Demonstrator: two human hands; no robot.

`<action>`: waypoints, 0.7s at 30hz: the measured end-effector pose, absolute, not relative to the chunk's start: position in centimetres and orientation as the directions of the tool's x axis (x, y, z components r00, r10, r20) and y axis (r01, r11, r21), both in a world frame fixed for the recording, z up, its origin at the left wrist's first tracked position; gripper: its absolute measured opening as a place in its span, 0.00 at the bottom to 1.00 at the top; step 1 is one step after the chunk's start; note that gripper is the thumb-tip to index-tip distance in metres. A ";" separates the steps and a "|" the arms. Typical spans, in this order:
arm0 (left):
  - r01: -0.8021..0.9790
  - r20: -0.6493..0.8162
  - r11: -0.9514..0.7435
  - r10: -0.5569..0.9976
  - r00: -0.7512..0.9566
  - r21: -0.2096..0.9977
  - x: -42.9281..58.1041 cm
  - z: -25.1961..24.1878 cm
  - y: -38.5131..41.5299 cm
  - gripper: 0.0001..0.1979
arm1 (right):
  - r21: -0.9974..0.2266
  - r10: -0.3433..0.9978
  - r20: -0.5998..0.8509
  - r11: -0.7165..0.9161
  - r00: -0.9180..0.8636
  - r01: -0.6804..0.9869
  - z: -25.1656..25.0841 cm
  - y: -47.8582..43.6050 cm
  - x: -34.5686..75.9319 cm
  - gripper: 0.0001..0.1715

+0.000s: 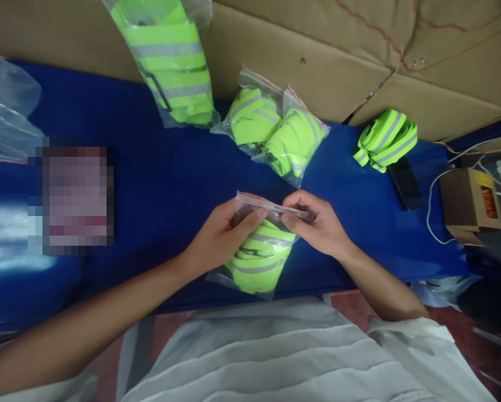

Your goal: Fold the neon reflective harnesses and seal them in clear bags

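Observation:
Both my hands grip the top edge of a clear zip-lock bag (262,262) at the front of the blue table. Inside it sits a folded neon-yellow strap with grey reflective stripes. My left hand (223,231) pinches the bag's left side, its thumb lying just below the zip strip. My right hand (315,220) is closed on the right end of the same strip, thumb and fingers together. Behind them lie two more zip-lock bags of neon straps, one on the left (254,118) and one on the right (295,139), touching each other.
A larger bag of neon strapping (177,72) leans at the back. Loose neon straps (386,139) lie beside a black phone (406,183) on the right. A small cardboard box (463,195) and cables stand farther right. Clear plastic bags (5,111) and a blurred-out object (77,195) are left.

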State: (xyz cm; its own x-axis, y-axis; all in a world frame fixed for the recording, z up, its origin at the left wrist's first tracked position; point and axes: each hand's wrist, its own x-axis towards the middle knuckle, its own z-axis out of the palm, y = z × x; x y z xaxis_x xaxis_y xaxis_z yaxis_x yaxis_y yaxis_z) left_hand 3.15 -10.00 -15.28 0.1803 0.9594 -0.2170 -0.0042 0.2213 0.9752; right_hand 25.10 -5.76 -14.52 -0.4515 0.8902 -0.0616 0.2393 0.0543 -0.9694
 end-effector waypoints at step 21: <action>0.002 -0.032 0.033 0.989 0.145 0.999 3.4 -15.9 -9.8 0.14 | -0.948 0.866 -0.138 0.025 -0.481 0.317 -13.9 -5.5 25.3 0.13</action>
